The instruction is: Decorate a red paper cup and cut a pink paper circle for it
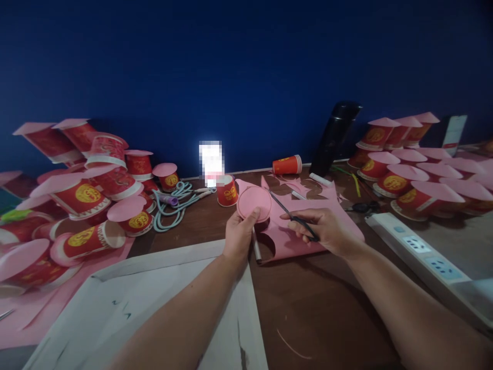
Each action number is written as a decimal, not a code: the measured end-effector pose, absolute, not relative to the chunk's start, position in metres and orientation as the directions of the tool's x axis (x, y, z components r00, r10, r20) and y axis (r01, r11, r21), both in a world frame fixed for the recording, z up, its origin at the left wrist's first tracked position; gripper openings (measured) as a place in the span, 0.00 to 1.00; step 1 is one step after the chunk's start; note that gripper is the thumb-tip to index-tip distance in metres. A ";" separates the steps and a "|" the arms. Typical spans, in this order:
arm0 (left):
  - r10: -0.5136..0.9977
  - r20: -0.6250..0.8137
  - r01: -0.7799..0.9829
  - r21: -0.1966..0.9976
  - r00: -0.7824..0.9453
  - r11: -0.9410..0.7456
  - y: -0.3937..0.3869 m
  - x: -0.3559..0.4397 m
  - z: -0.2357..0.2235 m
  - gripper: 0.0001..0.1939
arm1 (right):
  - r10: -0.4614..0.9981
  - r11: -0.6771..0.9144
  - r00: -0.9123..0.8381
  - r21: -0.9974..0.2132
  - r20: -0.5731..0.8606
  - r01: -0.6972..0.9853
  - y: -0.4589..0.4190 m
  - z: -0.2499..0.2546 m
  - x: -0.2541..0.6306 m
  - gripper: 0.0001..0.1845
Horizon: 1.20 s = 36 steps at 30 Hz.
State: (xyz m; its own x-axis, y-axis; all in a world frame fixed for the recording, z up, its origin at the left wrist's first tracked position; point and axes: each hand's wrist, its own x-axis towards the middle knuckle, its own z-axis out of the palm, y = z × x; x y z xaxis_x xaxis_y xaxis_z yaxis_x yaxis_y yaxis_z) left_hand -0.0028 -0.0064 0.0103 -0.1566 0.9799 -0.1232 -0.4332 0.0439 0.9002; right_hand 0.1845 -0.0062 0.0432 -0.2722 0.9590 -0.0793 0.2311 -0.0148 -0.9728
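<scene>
My left hand (239,231) grips a paper cup, with its thumb pressed on the round pink paper disc (254,201) that covers the cup's end. Most of that cup is hidden under the disc and my fingers. In my right hand (321,228) is a pair of dark scissors (287,211), the blades pointing up and left towards the disc's edge. A strip of pink paper sticks up by the blade tips. Beneath both hands lies a pink paper sheet (319,228) with round pieces cut out of it. Just behind my left hand stands a red paper cup (227,191).
Red cups topped with pink paper crowd the left (87,195) and the right (393,180). A black flask (335,139) leans on the blue wall. Further things are a lying cup stack (287,165), a coiled cord (165,218), a power strip (419,252) and a white board (154,288).
</scene>
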 end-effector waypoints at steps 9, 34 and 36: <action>0.994 -0.061 -0.575 0.818 -0.087 0.000 -0.003 -0.003 0.006 0.23 | 0.965 -0.062 -0.239 -0.976 -0.112 0.208 -0.005 0.041 0.184 0.27; 0.985 -0.147 -0.572 0.818 -0.090 0.070 0.004 -0.006 0.006 0.17 | 0.949 -0.096 -0.293 -0.992 -0.115 0.079 -0.009 0.038 0.171 0.32; 0.984 -0.152 -0.561 0.824 -0.094 0.073 0.003 -0.006 0.008 0.17 | 0.950 -0.087 -0.293 -0.994 -0.103 0.066 -0.009 0.036 0.173 0.30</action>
State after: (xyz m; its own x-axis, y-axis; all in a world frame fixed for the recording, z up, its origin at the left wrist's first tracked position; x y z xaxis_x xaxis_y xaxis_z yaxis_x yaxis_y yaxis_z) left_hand -0.0055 0.0028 0.0075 -0.0940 0.9839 -0.1518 -0.5615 0.0735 0.8242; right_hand 0.1726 -0.0089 0.0363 -0.2935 0.9504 -0.1027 0.0664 -0.0869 -0.9940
